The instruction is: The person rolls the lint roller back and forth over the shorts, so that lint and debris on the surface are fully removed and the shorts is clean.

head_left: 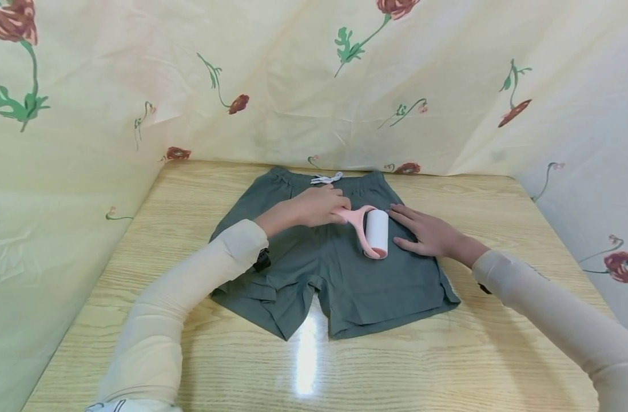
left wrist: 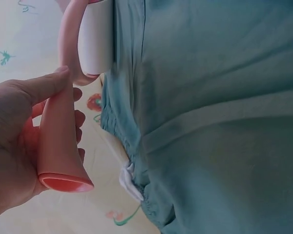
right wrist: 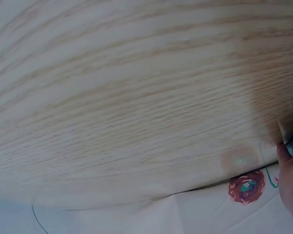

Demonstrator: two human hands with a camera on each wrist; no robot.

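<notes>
Item one: the left hand (head_left: 318, 206), curled round the pink handle (left wrist: 58, 131) of a roller, thumb laid along it; a firm, closed hold.

Item two: the white roller (head_left: 377, 232) at the handle's right end, over the right leg of the shorts, its length running near to far. Whether it presses the cloth or sits just above, I cannot tell.

Item three: the right hand (head_left: 428, 233), fingers straight and lightly spread, palm down on the right leg's outer side, just right of the roller.

Item four: dark green shorts (head_left: 293, 252), laid out with waistband far and legs near; white drawstring (head_left: 326, 178) at the far middle. Folds show at the left leg's near end; the right leg lies flatter.

Item five: a wood-grain table (head_left: 231, 366) beneath, with a flowered cloth (head_left: 293, 137) hung beyond its far edge.

Handling notes, in my judgement: the roller should turn best in strokes running left and right, square to its length, under light, even pressure. The flat right hand serves well as an anchor, provided its fingertips keep clear of the roller. The left leg's folds would want smoothing ahead of any strokes there.
</notes>
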